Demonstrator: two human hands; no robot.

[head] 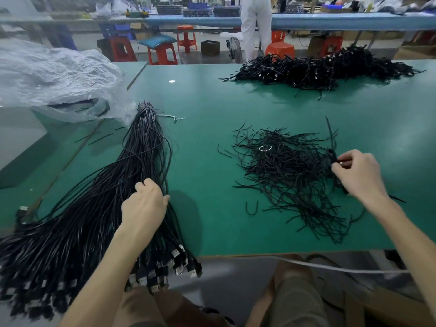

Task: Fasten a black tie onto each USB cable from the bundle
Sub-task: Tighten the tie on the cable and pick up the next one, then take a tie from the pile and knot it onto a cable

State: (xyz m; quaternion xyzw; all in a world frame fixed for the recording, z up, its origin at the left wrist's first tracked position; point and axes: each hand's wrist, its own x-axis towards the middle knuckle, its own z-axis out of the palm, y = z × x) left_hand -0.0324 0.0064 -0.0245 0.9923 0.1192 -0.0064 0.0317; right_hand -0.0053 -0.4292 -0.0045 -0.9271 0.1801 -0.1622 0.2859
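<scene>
A thick bundle of black USB cables (132, 175) lies on the green table (203, 119), tied at its far end, with the plug ends fanned over the near edge. My left hand (145, 204) rests on the bundle with its fingers curled into the cables. A loose pile of black ties (285, 175) lies at centre right. My right hand (356, 173) is at the pile's right edge, thumb and fingers pinched on a black tie (333, 156).
A heap of black cables with ties on them (325, 67) lies at the far right of the table. A crumpled clear plastic bag (56, 83) sits at the left. A white cord (330, 267) runs below the near edge. A person in white (256, 22) stands beyond, among red stools.
</scene>
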